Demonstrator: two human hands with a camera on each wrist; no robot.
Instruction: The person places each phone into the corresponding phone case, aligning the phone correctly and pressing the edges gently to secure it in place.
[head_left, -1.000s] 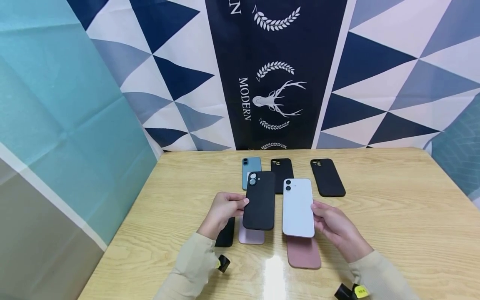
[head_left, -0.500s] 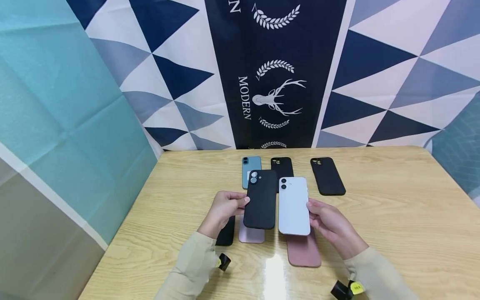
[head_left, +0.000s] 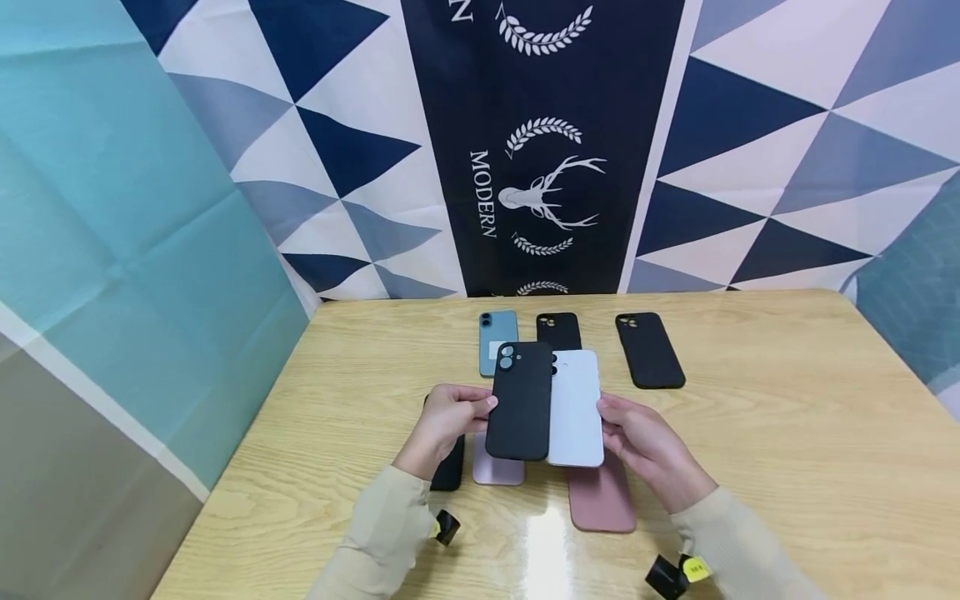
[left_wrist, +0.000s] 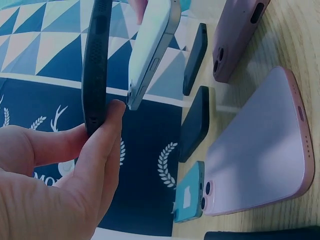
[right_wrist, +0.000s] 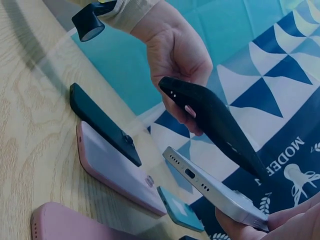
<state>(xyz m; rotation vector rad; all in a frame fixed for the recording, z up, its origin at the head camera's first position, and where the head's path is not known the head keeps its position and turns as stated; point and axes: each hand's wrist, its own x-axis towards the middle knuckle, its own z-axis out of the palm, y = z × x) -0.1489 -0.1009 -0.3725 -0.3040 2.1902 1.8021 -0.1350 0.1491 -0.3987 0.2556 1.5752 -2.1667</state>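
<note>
My left hand [head_left: 447, 417] pinches a black phone case [head_left: 519, 400] by its left edge, thumb in front. The case is held upright above the table, its back toward me, with light showing through its camera holes. On the other side, my right hand [head_left: 648, 442] grips a white phone [head_left: 579, 408] by its right edge. In the head view the phone's left edge and part of its lenses are hidden behind the case. A gap shows between case [right_wrist: 215, 117] and phone [right_wrist: 212, 187] in the right wrist view.
Below the hands lie a pink case [head_left: 602, 500], a lilac phone in a pink case [left_wrist: 260, 155] and a dark case or phone [head_left: 448, 468]. Farther back are a blue phone [head_left: 498, 329] and two black cases, one [head_left: 558, 329] partly covered, another [head_left: 650, 350] to the right.
My right hand has moved left with the white phone, which now overlaps behind the black case in the head view. The left hand has stayed nearly still.
</note>
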